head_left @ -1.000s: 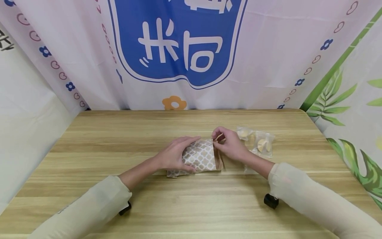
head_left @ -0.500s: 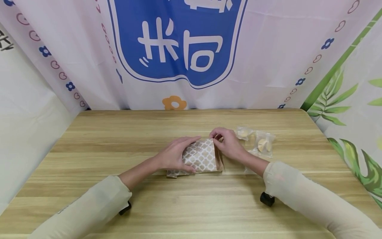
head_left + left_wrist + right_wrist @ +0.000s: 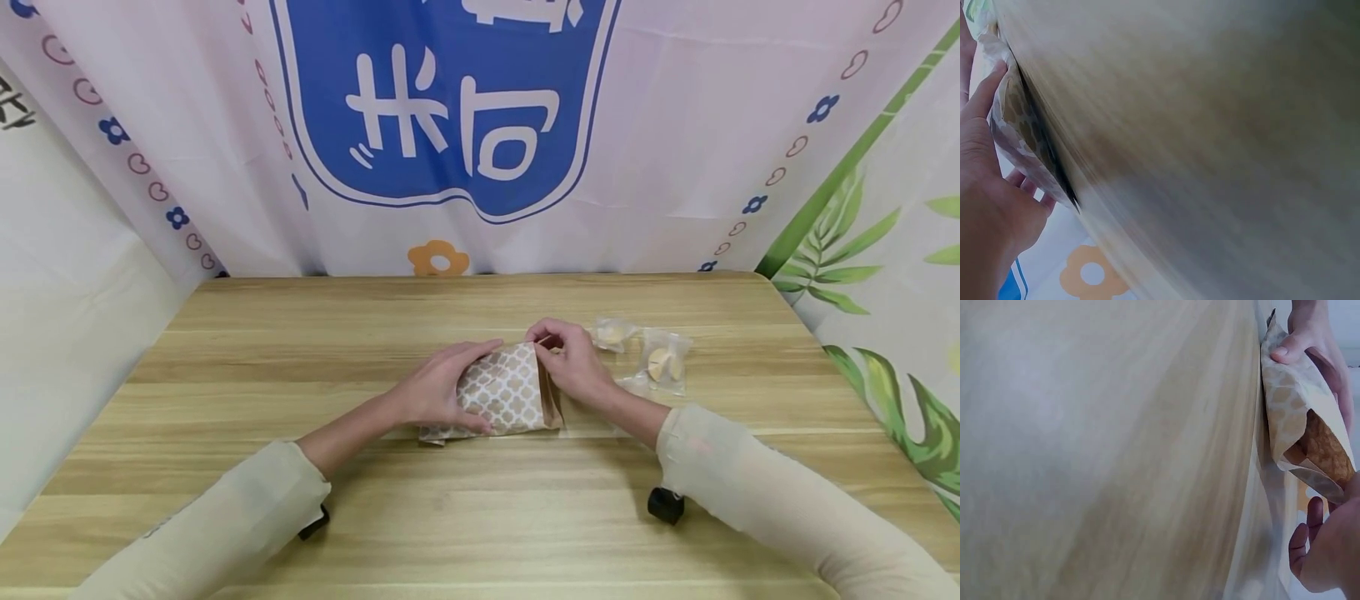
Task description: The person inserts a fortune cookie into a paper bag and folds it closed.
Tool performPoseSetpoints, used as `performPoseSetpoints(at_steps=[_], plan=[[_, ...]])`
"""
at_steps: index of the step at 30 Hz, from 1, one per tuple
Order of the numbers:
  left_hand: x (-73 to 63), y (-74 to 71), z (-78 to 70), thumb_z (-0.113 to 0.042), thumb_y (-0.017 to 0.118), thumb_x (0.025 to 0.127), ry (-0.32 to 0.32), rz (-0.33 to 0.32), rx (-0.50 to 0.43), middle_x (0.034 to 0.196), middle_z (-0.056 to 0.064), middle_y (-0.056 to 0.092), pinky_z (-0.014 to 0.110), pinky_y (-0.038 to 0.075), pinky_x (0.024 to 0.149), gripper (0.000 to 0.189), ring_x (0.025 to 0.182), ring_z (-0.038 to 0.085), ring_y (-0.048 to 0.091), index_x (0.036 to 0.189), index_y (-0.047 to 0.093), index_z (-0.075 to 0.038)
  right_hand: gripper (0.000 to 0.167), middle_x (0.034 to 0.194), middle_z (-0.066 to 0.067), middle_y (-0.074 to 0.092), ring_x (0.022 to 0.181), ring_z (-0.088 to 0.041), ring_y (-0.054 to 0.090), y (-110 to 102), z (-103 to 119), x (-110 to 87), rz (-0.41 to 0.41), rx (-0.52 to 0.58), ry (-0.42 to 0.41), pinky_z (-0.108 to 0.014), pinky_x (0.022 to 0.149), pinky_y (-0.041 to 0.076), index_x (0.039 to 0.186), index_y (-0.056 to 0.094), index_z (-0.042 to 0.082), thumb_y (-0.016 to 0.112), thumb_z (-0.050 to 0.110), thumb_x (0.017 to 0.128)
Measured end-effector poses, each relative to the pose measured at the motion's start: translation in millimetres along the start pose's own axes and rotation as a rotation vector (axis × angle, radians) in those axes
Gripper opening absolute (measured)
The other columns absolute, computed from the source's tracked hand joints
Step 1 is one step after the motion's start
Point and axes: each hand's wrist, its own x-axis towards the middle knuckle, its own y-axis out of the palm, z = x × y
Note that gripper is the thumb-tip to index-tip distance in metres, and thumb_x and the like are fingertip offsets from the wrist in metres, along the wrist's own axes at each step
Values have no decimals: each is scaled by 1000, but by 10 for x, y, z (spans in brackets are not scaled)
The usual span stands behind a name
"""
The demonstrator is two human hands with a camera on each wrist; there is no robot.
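Note:
A paper bag with a tan and white lattice pattern lies on its side on the table, its mouth to the right. My left hand holds it from the left, thumb along the near side and fingers over the far side. At the far corner of the mouth, my right hand pinches the edge between thumb and fingers. In the right wrist view the bag gapes and shows its brown inside. The left wrist view catches the bag edge-on, with my left hand around it.
Right of my right hand lie small clear packets; one packet holds pale yellow round pieces, and a smaller packet sits farther back. Another clear wrapper is partly hidden under my right forearm. A printed curtain hangs behind the wooden table.
My right hand has moved slightly left onto the bag's edge and its fingers have closed there. The bag's mouth has opened a little wider. My left hand has stayed nearly still.

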Motion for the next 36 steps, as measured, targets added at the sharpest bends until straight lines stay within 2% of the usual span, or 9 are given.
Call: performPoseSetpoints(at_steps=[6,10,12,16,21,25,30,33,36], plan=[[1,-5,1,-42,98,67,20,-4,-21,154,17,52,53,40,117,116,141,36,49,159,39,-4,11,93,-15,72,84,-20,64,-28,-24,11,16,1,-18,-22,69,52,95,72,-2,64,-10,94],[-3,-14,3,-40,99,66,37,-10,-33,152,18,53,53,41,116,116,139,35,50,158,39,-3,10,92,-13,71,88,-22,65,-95,-9,7,11,-37,-54,-26,71,53,98,72,-3,68,-9,91],[-3,-17,8,-39,99,66,40,-11,-34,151,18,53,53,41,116,116,139,35,51,158,39,-2,8,92,-12,70,89,-23,64,-132,22,-4,6,-46,-41,-28,72,53,97,71,-3,70,-7,90],[-2,-16,14,-40,99,66,36,-5,-23,152,18,53,53,40,116,117,140,35,50,158,38,-2,4,86,-7,67,78,-19,59,-185,71,-22,39,-64,79,-26,67,49,91,73,1,74,4,92],[-8,-9,5,-42,98,67,27,2,-6,152,18,52,54,40,117,118,140,36,49,159,37,-4,22,83,-6,66,68,-14,47,-189,73,-20,103,-98,252,-23,59,40,91,78,0,74,21,96],[-11,-2,3,-43,98,66,25,-2,-2,152,18,52,53,40,117,118,141,36,49,159,37,-4,25,102,-10,75,82,-16,58,-152,67,-5,136,-55,343,-25,72,46,99,79,0,72,24,97],[-13,-2,-1,-43,99,66,26,0,-1,152,19,52,53,41,116,119,140,36,49,159,37,-2,21,119,-20,73,114,-30,65,-104,76,4,134,68,369,-38,101,51,107,75,-7,67,11,100],[-11,-1,-3,-42,99,66,28,2,-3,152,19,52,53,41,116,120,140,36,49,159,36,-2,22,124,-24,69,117,-33,63,-85,87,-2,147,130,374,-42,106,50,111,71,-11,63,7,102],[-11,3,1,-42,99,65,28,-4,-2,152,19,52,52,42,116,120,139,36,51,159,36,-2,23,129,-25,66,111,-27,64,-73,92,-6,164,172,389,-35,99,53,116,68,-13,59,5,104]])
